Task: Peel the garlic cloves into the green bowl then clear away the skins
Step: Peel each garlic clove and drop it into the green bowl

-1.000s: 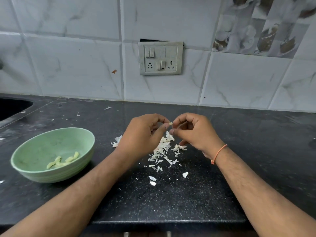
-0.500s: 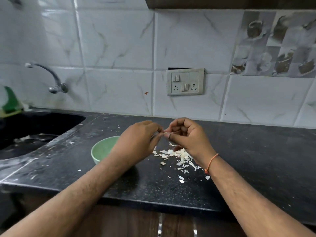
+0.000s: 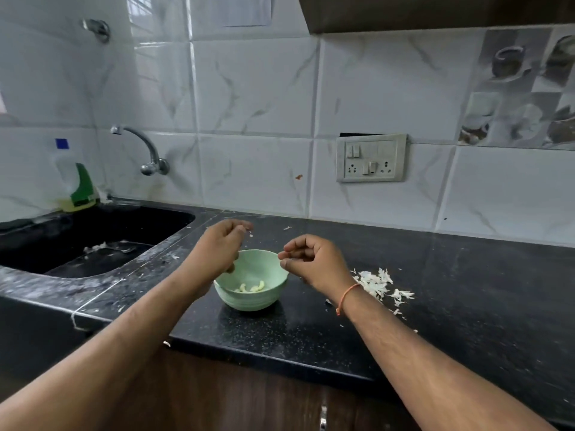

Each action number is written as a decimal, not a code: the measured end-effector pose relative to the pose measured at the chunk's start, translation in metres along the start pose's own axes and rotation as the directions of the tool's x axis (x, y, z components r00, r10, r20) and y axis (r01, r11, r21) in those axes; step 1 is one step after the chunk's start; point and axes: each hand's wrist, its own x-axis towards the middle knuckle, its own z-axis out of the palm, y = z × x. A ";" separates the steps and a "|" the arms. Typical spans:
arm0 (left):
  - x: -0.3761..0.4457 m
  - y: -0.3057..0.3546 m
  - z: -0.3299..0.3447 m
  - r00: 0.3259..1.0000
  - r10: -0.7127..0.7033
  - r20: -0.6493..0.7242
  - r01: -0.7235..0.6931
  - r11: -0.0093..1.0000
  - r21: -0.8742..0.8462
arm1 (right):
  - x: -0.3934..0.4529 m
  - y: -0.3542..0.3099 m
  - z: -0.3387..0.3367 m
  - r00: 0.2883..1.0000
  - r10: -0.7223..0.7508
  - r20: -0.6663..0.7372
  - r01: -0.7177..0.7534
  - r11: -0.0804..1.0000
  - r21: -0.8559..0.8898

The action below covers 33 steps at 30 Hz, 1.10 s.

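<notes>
The green bowl [image 3: 270, 287] stands on the black counter with a few peeled garlic cloves [image 3: 252, 287] in it. My left hand [image 3: 219, 248] hovers over the bowl's left rim with its fingers curled. A tiny white bit of garlic skin [image 3: 250, 234] shows at its fingertips. My right hand [image 3: 312, 259] hangs at the bowl's right rim with fingers and thumb curled toward each other; what they hold, if anything, is hidden. A pile of white garlic skins [image 3: 375, 283] lies on the counter to the right of my right wrist.
A black sink [image 3: 93, 244] with a wall tap [image 3: 146, 150] lies to the left, and a green-and-white bottle [image 3: 76, 181] stands at its back corner. The counter's front edge [image 3: 280, 362] runs below the bowl. A switch plate [image 3: 371, 158] is on the tiled wall.
My hands, pinched together on a clove above the skins, have parted and moved left over the bowl. The view has swung left and pulled back, showing the sink.
</notes>
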 end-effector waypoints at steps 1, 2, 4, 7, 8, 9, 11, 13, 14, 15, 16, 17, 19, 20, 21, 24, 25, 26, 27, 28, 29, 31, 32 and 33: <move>0.000 0.006 0.006 0.997 -0.066 0.025 0.070 0.979 -0.192 | -0.001 0.003 -0.007 1.000 -0.006 -0.009 0.006 1.000 0.001; -0.001 0.013 0.014 0.991 -0.118 0.057 0.130 0.930 -0.343 | -0.002 0.007 -0.014 1.000 -0.009 -0.017 0.009 1.000 0.000; -0.007 0.028 0.037 0.974 -0.168 0.150 0.222 0.815 -0.535 | -0.008 0.017 -0.032 0.999 -0.002 -0.044 0.002 1.000 -0.003; -0.021 0.052 0.080 0.949 -0.124 0.289 0.291 0.696 -0.657 | -0.018 0.033 -0.066 0.991 -0.043 -0.129 0.033 0.996 -0.080; -0.027 0.057 0.096 0.942 -0.087 0.324 0.293 0.685 -0.667 | -0.022 0.038 -0.079 0.986 -0.070 -0.153 0.052 0.992 -0.118; -0.031 0.059 0.111 0.932 -0.038 0.360 0.287 0.682 -0.673 | -0.027 0.042 -0.092 0.981 -0.097 -0.169 0.072 0.986 -0.150; -0.037 0.056 0.143 0.901 0.060 0.430 0.281 0.675 -0.683 | -0.035 0.050 -0.118 0.967 -0.145 -0.208 0.102 0.974 -0.204; -0.035 0.049 0.171 0.877 0.113 0.468 0.280 0.671 -0.686 | -0.041 0.056 -0.138 0.939 -0.205 -0.278 0.128 0.955 -0.269; -0.032 0.044 0.182 0.871 0.122 0.476 0.278 0.677 -0.682 | -0.044 0.057 -0.147 0.918 -0.248 -0.310 0.148 0.938 -0.312; -0.028 0.038 0.192 0.868 0.127 0.480 0.268 0.694 -0.668 | -0.045 0.058 -0.155 0.895 -0.297 -0.332 0.172 0.918 -0.357; -0.023 0.031 0.199 0.866 0.130 0.483 0.257 0.713 -0.652 | -0.044 0.058 -0.159 0.877 -0.341 -0.338 0.199 0.899 -0.389; -0.018 0.023 0.209 0.856 0.131 0.500 0.257 0.731 -0.632 | -0.044 0.061 -0.164 0.865 -0.369 -0.340 0.216 0.886 -0.411; -0.009 0.009 0.224 0.828 0.143 0.542 0.271 0.745 -0.610 | -0.041 0.063 -0.166 0.874 -0.362 -0.326 0.220 0.890 -0.399; -0.006 0.002 0.231 0.818 0.153 0.554 0.276 0.742 -0.612 | -0.039 0.065 -0.165 0.897 -0.321 -0.305 0.199 0.907 -0.370; -0.004 -0.002 0.237 0.812 0.165 0.559 0.278 0.734 -0.620 | -0.036 0.066 -0.164 0.924 -0.269 -0.272 0.169 0.925 -0.341; -0.002 -0.005 0.245 0.829 0.167 0.533 0.255 0.735 -0.628 | -0.031 0.069 -0.157 0.960 -0.182 -0.211 0.122 0.955 -0.271; -0.001 -0.005 0.246 0.835 0.176 0.522 0.231 0.748 -0.622 | -0.030 0.069 -0.157 0.959 -0.182 -0.219 0.123 0.958 -0.257; -0.001 -0.006 0.247 0.835 0.192 0.515 0.204 0.761 -0.616 | -0.029 0.070 -0.157 0.955 -0.186 -0.229 0.127 0.960 -0.251; 0.000 -0.007 0.248 0.830 0.213 0.515 0.180 0.772 -0.610 | -0.029 0.070 -0.157 0.953 -0.186 -0.240 0.126 0.961 -0.245; 0.001 -0.008 0.248 0.825 0.229 0.517 0.160 0.783 -0.601 | -0.029 0.070 -0.157 0.951 -0.182 -0.250 0.123 0.964 -0.236; 0.002 -0.010 0.247 0.822 0.237 0.518 0.142 0.795 -0.589 | -0.029 0.068 -0.157 0.951 -0.174 -0.255 0.119 0.969 -0.218; 0.005 -0.013 0.246 0.810 0.254 0.529 0.111 0.819 -0.563 | -0.030 0.067 -0.156 0.954 -0.152 -0.258 0.114 0.981 -0.158; 0.007 -0.015 0.245 0.799 0.268 0.538 0.093 0.829 -0.552 | -0.030 0.065 -0.155 0.955 -0.138 -0.263 0.110 0.987 -0.115; 0.009 -0.017 0.245 0.791 0.282 0.543 0.070 0.840 -0.538 | -0.031 0.064 -0.155 0.954 -0.121 -0.275 0.105 0.992 -0.073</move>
